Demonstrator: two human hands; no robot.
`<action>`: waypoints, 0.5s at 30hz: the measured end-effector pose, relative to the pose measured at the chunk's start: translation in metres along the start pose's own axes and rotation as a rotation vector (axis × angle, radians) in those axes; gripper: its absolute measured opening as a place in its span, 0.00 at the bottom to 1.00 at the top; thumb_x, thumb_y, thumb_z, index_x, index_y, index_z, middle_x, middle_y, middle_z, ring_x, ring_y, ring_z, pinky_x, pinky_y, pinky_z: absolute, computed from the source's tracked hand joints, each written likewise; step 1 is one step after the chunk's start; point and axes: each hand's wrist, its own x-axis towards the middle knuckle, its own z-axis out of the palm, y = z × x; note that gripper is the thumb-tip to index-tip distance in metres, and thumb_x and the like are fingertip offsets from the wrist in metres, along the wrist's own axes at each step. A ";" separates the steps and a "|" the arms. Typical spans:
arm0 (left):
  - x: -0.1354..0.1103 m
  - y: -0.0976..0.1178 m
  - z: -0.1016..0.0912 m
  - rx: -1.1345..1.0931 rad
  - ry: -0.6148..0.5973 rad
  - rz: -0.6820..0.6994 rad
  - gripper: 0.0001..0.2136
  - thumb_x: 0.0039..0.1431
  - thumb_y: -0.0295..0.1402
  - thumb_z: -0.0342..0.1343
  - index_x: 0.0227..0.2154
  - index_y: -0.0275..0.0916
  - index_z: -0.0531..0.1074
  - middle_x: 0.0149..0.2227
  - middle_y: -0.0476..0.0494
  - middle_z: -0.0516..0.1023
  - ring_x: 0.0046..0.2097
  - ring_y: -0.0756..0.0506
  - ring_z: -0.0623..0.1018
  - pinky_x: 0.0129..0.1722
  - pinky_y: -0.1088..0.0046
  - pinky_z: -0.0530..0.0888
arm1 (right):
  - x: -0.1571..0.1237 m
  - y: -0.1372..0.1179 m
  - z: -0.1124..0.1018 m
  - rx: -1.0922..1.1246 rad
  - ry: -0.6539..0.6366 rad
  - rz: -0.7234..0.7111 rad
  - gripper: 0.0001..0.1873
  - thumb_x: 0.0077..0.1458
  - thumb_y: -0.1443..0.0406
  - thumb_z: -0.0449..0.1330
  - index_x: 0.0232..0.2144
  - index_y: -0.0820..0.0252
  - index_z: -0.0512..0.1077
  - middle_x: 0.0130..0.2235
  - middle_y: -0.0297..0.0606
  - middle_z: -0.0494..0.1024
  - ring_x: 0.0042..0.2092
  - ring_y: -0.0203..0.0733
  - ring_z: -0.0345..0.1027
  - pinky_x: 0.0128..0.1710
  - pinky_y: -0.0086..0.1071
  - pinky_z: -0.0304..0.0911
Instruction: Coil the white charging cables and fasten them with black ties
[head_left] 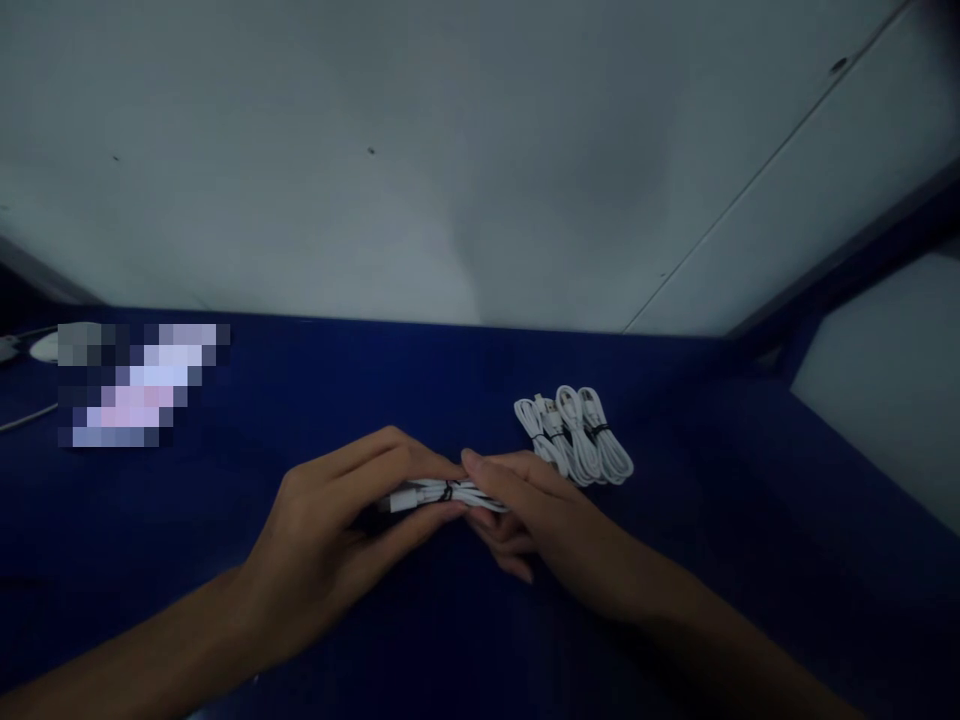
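Between my two hands is a coiled white USB cable (pixel 431 491), bound at its middle with a thin black tie. My left hand (pixel 337 510) is closed around one end, where a white connector shows under the fingers. My right hand (pixel 536 500) grips the other end of the coil, its thumb on top and fingers curled beneath. Just beyond my right hand lie several more coiled white cables (pixel 581 435) side by side, with black ties around them. My right hand partly covers the near end of that group.
The blue tabletop (pixel 360 370) stretches back to a pale wall panel (pixel 337 220). At the far left are a white rounded object (pixel 49 345), a thin white cord (pixel 30 418) and a pixelated bright patch (pixel 142 385). A pale panel (pixel 885 370) stands at the right.
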 end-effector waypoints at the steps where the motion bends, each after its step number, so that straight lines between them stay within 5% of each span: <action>1: 0.000 0.000 -0.001 -0.008 -0.003 0.004 0.11 0.69 0.25 0.67 0.51 0.43 0.83 0.45 0.47 0.85 0.44 0.48 0.84 0.45 0.73 0.80 | 0.000 -0.001 0.000 0.000 -0.005 0.003 0.30 0.76 0.44 0.51 0.28 0.57 0.65 0.25 0.27 0.58 0.25 0.34 0.48 0.27 0.30 0.53; 15: -0.001 -0.003 -0.004 -0.042 -0.055 0.017 0.08 0.68 0.26 0.68 0.46 0.45 0.81 0.40 0.49 0.84 0.39 0.48 0.83 0.38 0.73 0.80 | 0.000 -0.005 0.000 -0.007 -0.014 0.100 0.30 0.74 0.42 0.53 0.29 0.58 0.67 0.26 0.28 0.60 0.27 0.34 0.53 0.28 0.29 0.54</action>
